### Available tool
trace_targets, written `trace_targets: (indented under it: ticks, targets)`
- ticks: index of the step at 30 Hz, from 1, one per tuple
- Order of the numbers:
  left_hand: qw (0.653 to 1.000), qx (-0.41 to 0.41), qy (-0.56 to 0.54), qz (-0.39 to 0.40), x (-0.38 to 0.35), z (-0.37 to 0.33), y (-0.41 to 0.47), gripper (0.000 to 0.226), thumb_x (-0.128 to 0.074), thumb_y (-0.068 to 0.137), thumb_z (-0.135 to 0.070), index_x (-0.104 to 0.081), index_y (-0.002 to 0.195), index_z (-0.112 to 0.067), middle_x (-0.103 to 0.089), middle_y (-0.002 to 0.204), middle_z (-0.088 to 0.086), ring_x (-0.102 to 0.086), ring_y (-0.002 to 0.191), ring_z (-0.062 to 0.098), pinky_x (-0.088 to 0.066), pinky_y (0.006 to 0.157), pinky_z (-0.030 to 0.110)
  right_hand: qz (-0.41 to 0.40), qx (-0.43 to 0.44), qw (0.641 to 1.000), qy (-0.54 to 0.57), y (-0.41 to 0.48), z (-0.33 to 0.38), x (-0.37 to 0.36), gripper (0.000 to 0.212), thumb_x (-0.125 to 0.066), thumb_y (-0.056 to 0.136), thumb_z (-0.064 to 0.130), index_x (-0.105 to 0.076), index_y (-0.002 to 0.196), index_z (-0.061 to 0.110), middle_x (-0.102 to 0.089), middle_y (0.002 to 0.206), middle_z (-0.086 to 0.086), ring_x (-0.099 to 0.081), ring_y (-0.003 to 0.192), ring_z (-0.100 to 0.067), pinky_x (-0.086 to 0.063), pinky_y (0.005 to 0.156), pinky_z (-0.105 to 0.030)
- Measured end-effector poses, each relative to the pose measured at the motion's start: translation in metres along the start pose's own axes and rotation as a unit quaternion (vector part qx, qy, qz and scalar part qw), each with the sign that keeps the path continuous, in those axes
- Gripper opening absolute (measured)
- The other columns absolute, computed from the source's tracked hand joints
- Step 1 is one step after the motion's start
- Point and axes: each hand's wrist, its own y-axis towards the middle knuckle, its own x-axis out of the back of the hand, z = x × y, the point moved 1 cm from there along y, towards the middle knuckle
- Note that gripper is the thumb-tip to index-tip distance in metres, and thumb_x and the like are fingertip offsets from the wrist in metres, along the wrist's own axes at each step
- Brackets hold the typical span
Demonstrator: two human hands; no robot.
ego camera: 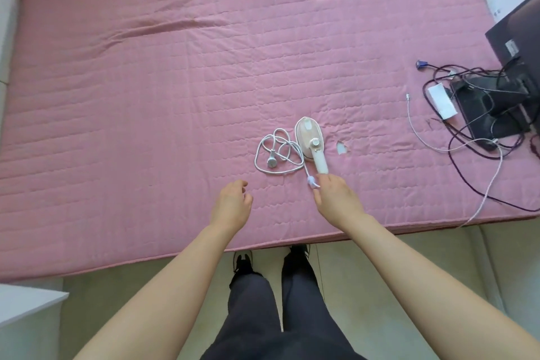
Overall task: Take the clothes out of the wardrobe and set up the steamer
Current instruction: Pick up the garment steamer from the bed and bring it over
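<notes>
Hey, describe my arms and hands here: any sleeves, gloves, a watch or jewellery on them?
The left arm and right arm are bare as far as the frame shows, with no sleeves in view. The left hand and right hand have no gloves, and neither wrist has a watch or bracelet. Rings are too small to tell. Below are dark trousers and black shoes.

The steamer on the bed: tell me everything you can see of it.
The steamer is small and handheld, white and pale pink, plastic-looking, with a round knob above its handle. It lies flat on the pink quilted bed, handle toward the person. Its white cord lies looped beside it, plug free. The right hand reaches the handle end; whether it grips is unclear.
</notes>
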Motion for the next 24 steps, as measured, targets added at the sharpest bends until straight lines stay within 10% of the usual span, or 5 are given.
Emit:
trace_targets:
  ticks: [15,24]
  targets:
    - [0.995,0.074,-0.069,0.019,-0.116,-0.003,0.144,0.028,-0.046,0.090,-0.015,-0.060,0.113,-0.008,-0.063,0.112,0.008,-0.056,0.101,0.029,-0.047,0.086,0.039,0.098,-0.040,0.992,0.074,0.144,-0.038,-0.095,0.009,-0.038,0.095,0.009,-0.045,0.097,0.004,-0.058,0.107,-0.021,-0.051,0.093,-0.036,-0.035,0.070,-0.036]
    - [0.998,0.038,-0.021,-0.036,-0.159,0.016,0.225,0.033,-0.046,0.092,-0.018,-0.053,0.124,-0.011,-0.051,0.127,0.007,-0.048,0.114,0.029,-0.041,0.091,0.040,0.097,-0.146,0.980,0.096,0.224,-0.039,-0.161,0.037,-0.033,0.098,0.009,-0.045,0.128,-0.009,-0.046,0.130,-0.029,-0.050,0.117,-0.038,-0.040,0.094,-0.036]
